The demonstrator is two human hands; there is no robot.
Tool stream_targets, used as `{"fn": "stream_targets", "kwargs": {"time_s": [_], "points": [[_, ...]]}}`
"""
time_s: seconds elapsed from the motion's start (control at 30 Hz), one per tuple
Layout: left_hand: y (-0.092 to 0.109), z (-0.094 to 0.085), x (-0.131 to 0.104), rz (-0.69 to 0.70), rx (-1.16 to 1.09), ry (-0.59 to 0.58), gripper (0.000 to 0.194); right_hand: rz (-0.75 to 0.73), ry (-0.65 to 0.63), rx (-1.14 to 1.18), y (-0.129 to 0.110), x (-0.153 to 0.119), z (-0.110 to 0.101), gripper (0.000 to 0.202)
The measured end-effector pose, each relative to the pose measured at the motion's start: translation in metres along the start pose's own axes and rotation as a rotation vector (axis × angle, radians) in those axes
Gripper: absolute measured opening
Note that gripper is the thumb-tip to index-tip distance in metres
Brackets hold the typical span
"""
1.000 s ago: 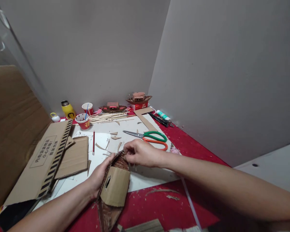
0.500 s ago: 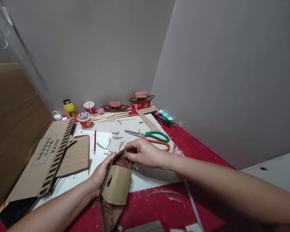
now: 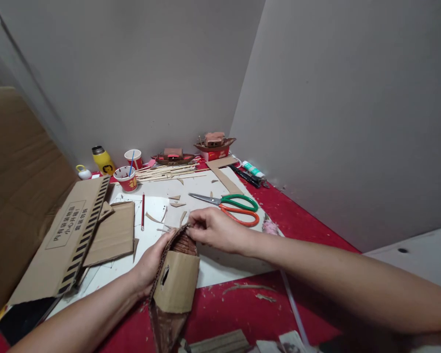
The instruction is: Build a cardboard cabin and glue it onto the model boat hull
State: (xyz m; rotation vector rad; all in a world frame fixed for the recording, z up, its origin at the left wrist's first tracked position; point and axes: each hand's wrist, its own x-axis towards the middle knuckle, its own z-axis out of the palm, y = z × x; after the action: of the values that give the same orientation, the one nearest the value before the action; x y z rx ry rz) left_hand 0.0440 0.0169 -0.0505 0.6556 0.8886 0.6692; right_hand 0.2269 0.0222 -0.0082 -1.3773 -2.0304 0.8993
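Note:
A brown cardboard model boat (image 3: 168, 323) is held tilted above the table's front part. A plain tan cardboard cabin (image 3: 178, 283) with a small cut-out hole curves over its middle. Along the left side of the hull lies my left hand (image 3: 152, 260), closed round it, its fingers partly hidden behind. At the boat's far tip my right hand (image 3: 209, 228) pinches the edge between thumb and fingers. Just beyond that hand lie scissors (image 3: 230, 203) with one green and one orange handle.
Left are a printed cardboard box (image 3: 66, 235) and a cardboard piece (image 3: 115, 233). A red pencil (image 3: 143, 212) and scraps lie on white board. Behind stand paper cups (image 3: 125, 180), a yellow bottle (image 3: 103, 161), thin sticks (image 3: 165, 171) and two finished-looking model boats (image 3: 215, 141). Grey walls enclose the back.
The view has shifted slightly. My right hand still pinches the boat's far tip, its fingers moved a little, and my left hand keeps its hold.

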Motion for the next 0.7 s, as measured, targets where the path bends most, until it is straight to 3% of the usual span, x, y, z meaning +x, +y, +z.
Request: {"fn": "stream_targets", "kwargs": {"time_s": [0.1,0.23,0.43,0.57,0.7], "points": [[0.001,0.002,0.001,0.007,-0.021,-0.013,0.035,-0.032,-0.048,-0.001,-0.002,-0.002,-0.008,0.011],[0.002,0.005,-0.003,-0.141,0.013,-0.094,0.049,-0.063,-0.086,-0.060,-0.005,-0.005,-0.009,0.018],[0.001,0.004,-0.007,0.058,0.087,0.009,0.030,-0.081,-0.020,-0.207,-0.010,-0.008,0.003,0.009],[0.006,0.008,-0.007,0.008,0.021,0.014,0.035,-0.058,-0.038,-0.156,-0.012,-0.006,-0.003,0.006],[0.008,0.013,-0.006,0.042,0.000,-0.038,0.038,-0.028,-0.092,-0.096,-0.013,-0.006,-0.013,0.019]]}}
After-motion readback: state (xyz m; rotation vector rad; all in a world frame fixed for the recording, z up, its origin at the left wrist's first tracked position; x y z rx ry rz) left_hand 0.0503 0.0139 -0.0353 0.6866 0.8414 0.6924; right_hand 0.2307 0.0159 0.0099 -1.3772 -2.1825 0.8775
